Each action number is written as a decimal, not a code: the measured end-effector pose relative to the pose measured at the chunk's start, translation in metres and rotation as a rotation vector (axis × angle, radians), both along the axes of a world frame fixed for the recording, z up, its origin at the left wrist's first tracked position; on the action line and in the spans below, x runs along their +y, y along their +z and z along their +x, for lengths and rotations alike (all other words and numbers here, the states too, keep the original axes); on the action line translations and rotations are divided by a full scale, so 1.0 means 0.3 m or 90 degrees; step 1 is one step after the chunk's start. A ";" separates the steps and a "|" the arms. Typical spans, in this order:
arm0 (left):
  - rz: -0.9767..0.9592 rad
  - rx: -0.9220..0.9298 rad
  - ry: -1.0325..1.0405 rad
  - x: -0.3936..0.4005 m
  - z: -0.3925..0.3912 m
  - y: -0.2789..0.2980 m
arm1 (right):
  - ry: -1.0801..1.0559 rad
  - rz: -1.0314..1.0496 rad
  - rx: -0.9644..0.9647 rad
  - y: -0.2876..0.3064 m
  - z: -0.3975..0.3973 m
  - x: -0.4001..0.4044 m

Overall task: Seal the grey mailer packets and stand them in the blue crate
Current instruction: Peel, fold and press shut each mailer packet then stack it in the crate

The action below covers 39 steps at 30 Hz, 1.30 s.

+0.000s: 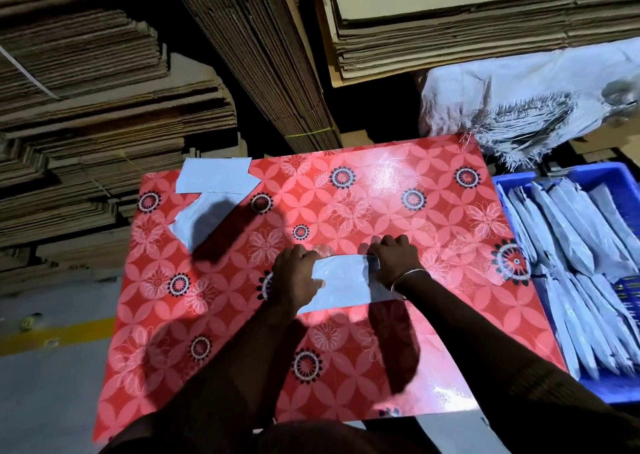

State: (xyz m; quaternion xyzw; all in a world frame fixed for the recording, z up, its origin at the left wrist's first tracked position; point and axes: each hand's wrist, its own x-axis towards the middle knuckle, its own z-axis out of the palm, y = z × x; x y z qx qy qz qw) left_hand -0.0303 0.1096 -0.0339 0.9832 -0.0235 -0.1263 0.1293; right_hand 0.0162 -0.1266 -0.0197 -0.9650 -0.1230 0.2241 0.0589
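Note:
A grey mailer packet (341, 282) lies flat in the middle of the red flowered table (398, 190). My left hand (296, 275) holds its left end, thumb lying on top. My right hand (394, 258) pinches the packet's upper right corner with curled fingers, a bangle on that wrist. Two more grey packets wait at the table's far left, one (214, 176) at the edge and one (197, 219) just below it, partly in shadow. The blue crate (512, 180) stands to the right of the table with several grey packets (575, 245) standing on edge inside.
Stacks of flattened cardboard (104, 107) rise behind and to the left of the table. A white woven sack (519, 100) with frayed edges lies behind the crate. Grey floor with a yellow line (59, 332) shows at the lower left.

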 end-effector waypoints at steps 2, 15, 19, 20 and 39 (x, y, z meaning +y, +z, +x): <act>-0.015 -0.028 -0.008 0.003 0.029 0.037 | -0.003 -0.009 -0.013 0.040 0.025 0.006; 0.024 -0.118 -0.103 -0.025 -0.002 0.041 | -0.020 0.119 -0.198 -0.049 -0.066 -0.072; 0.020 -0.105 -0.098 -0.029 -0.070 -0.013 | -0.027 0.156 -0.172 -0.075 -0.134 -0.089; 0.008 -0.123 -0.087 -0.029 -0.065 -0.011 | -0.033 0.158 -0.186 -0.065 -0.135 -0.087; -0.010 0.035 -0.051 -0.127 0.023 -0.086 | 0.033 0.112 -0.059 -0.196 -0.050 0.153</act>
